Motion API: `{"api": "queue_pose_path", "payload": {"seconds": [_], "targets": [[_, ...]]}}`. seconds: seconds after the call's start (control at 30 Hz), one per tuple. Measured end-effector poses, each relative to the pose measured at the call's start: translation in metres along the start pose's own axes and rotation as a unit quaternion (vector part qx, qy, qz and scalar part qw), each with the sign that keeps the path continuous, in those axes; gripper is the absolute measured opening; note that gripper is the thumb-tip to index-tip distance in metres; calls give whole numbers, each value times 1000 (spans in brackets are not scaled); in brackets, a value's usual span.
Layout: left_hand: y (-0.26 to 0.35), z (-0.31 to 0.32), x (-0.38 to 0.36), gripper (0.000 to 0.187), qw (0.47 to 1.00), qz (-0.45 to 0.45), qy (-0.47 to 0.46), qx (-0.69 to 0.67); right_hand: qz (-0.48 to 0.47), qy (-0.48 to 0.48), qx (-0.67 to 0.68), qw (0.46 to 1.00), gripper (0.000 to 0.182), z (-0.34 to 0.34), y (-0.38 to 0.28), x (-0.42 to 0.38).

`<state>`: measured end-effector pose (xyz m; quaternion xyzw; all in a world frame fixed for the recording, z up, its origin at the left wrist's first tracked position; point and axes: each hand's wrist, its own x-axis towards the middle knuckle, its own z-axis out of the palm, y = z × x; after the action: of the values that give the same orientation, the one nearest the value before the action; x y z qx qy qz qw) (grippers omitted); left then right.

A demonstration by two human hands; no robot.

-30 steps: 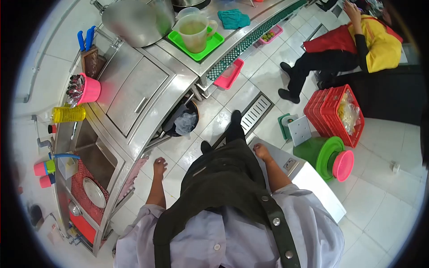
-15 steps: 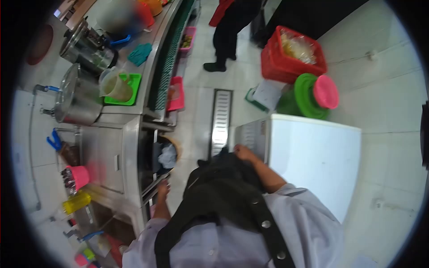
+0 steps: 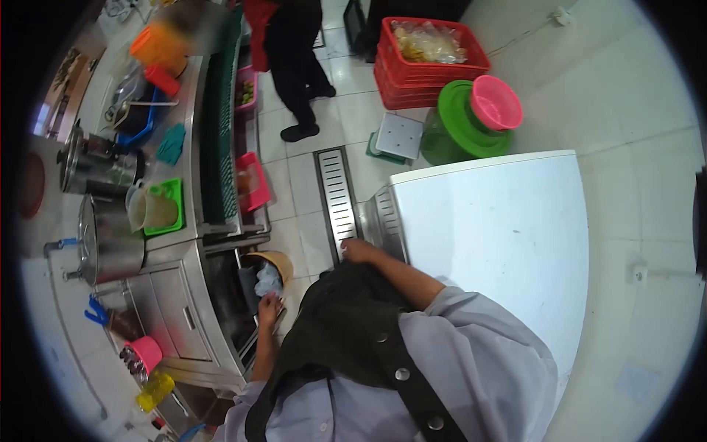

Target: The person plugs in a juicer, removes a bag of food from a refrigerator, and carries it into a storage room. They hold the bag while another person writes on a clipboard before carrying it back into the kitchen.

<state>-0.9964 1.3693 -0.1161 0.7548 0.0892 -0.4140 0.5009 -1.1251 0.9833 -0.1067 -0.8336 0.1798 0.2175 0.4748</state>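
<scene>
Apron (image 3: 346, 324) hides part of the right hand (image 3: 359, 251) by the white chest (image 3: 493, 236); left hand (image 3: 269, 308) hangs loose, empty.

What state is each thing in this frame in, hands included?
Left hand: empty, hanging beside the steel counter.
Right hand: resting at the white chest's corner.
White chest: lid closed.
Red crates: stacked, bagged goods on top.
Pink bowl: upside down on the green tub.
Jug: upright on a green tray.

Counter (image 3: 173, 295) left, chest freezer (image 3: 501, 243) right, floor drain (image 3: 335, 199) between.
</scene>
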Motion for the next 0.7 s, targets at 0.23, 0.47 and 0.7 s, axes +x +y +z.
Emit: {"api": "queue_pose_path", "payload": {"seconds": [0.23, 0.47, 0.7], "targets": [[-19, -24, -33, 12, 995, -38, 0, 95, 5, -11, -36, 999, 30, 7, 9, 7], [-36, -28, -2, 19, 996, -81, 5, -35, -6, -18, -43, 999, 30, 10, 7, 7], [0, 7, 44, 21, 997, -74, -15, -14, -164, 299, 28, 940, 22, -112, -67, -45]]}}
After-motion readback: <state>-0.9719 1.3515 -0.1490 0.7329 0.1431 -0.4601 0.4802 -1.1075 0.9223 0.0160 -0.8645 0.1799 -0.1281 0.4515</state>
